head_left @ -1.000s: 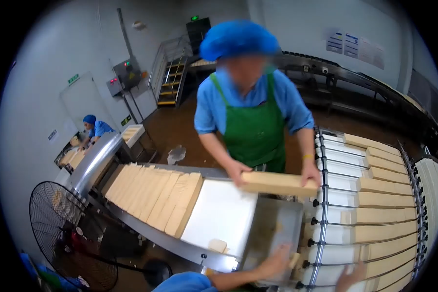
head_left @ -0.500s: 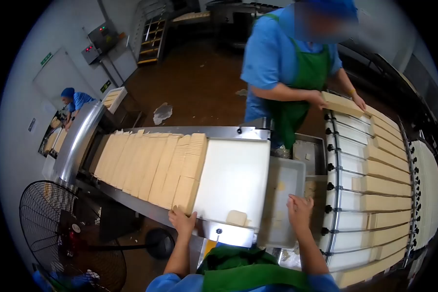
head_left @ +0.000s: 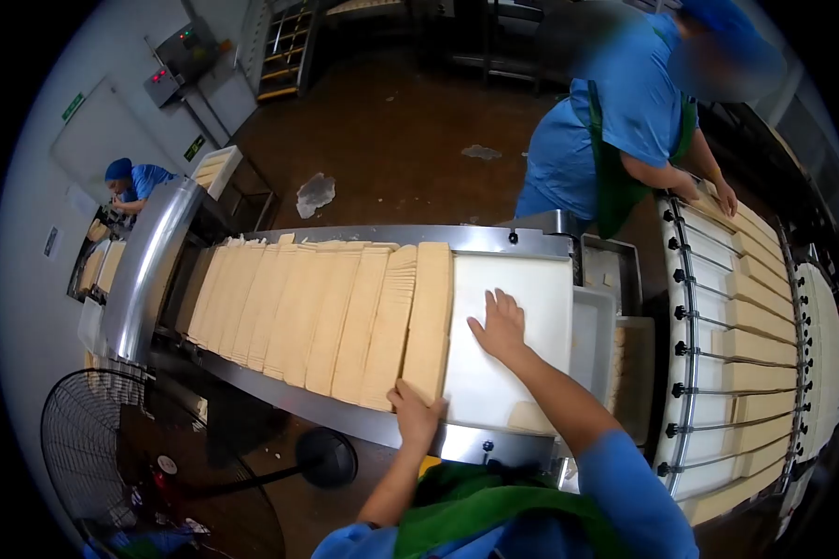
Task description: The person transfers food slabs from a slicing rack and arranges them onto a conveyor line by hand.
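The left grip is closed on the near end of the end slab, with the thumb on one side and the fingers on the other. The right grip is open and holds no slab. Its fingers are spread over the bare part of the main belt, near the end slab but apart from it.

The brown floor is the biggest thing, and it shines a bit. The white main belt has shiny metal sides. The side belt, over to the right, has thin rods across it, with tan slabs between them. A person in blue with a green apron leans over its far end, with both hands on a slab there. The row of tan slabs lies side by side on the main belt. A black fan stands at the low left. A gray tray sits just past the belt's right end. The end slab is the last one on the right of the row, flat and long. A small tan piece lies on the belt near its close edge
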### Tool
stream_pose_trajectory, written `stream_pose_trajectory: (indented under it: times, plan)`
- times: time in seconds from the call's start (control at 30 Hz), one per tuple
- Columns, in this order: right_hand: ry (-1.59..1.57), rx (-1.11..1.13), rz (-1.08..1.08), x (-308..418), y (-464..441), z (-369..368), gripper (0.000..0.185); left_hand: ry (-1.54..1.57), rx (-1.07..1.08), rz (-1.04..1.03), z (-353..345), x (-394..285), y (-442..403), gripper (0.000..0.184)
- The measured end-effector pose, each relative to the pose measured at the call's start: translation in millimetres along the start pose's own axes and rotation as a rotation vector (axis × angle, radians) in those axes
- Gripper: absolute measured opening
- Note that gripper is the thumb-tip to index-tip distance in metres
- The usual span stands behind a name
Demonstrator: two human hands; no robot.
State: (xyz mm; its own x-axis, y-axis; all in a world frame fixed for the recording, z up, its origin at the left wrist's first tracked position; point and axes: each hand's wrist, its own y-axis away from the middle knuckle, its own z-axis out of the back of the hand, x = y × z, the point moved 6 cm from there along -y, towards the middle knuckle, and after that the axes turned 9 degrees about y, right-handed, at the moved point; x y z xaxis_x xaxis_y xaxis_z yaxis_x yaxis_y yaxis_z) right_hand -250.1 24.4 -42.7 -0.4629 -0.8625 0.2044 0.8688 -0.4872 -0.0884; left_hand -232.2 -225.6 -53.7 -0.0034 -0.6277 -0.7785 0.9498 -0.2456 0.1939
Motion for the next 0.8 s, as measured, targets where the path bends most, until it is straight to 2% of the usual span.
stream_pose_trajectory:
  times: [0.07, 0.17, 0.23, 0.3, 0.37, 0.43, 0.5, 0.57, 0.6, 0.67, 0.73, 0.8]
  plan:
    - [0.104, 0.057, -0.012, 24.0, -32.5, -9.6, 0.066, -0.062, 0.054, 0.024, -0.1, -4.7, 0.4, 0.094]
    - [0.107, 0.173, 0.012, 58.2, -79.1, -7.9, 0.063, -0.103, 0.097, 0.024, 2.1, -13.6, -1.3, 0.095]
    - [0.087, 0.164, 0.015, 70.8, -104.5, -11.6, 0.062, -0.148, 0.110, -0.017, 1.2, -13.6, -0.9, 0.096]
    - [0.060, 0.157, 0.019, 81.0, -116.8, -14.0, 0.061, -0.178, 0.101, -0.049, -1.8, -11.1, -0.3, 0.096]
    - [0.028, 0.289, -0.022, 82.3, -122.2, -21.3, 0.063, -0.236, 0.101, -0.100, -1.8, -12.9, -0.7, 0.096]
    - [0.050, 0.250, -0.062, 76.6, -118.1, -24.6, 0.064, -0.228, 0.126, -0.087, -1.1, -15.5, -1.1, 0.094]
    - [0.082, 0.212, -0.114, 64.1, -114.7, -6.6, 0.065, -0.212, 0.163, -0.079, -7.6, -12.2, 0.4, 0.092]
    - [-0.019, 0.391, -0.334, 35.5, -98.1, 17.2, 0.073, -0.184, 0.150, -0.162, -11.8, -8.6, 1.7, 0.094]
    - [-0.019, 0.384, -0.362, 20.1, -91.2, 24.5, 0.073, -0.186, 0.172, -0.180, -14.7, -9.4, 2.5, 0.094]
    - [-0.054, 0.342, -0.629, -33.0, -67.4, 41.8, 0.083, -0.071, 0.295, -0.262, -24.9, -18.9, 5.3, 0.090]
    - [-0.112, 0.342, -0.718, -79.4, -46.3, 37.3, 0.087, -0.051, 0.412, -0.295, -40.4, -36.2, 10.0, 0.087]
    - [-0.071, 0.071, -0.734, -115.6, -15.1, 47.8, 0.089, -0.133, 0.534, -0.181, -64.9, -45.6, 18.4, 0.084]
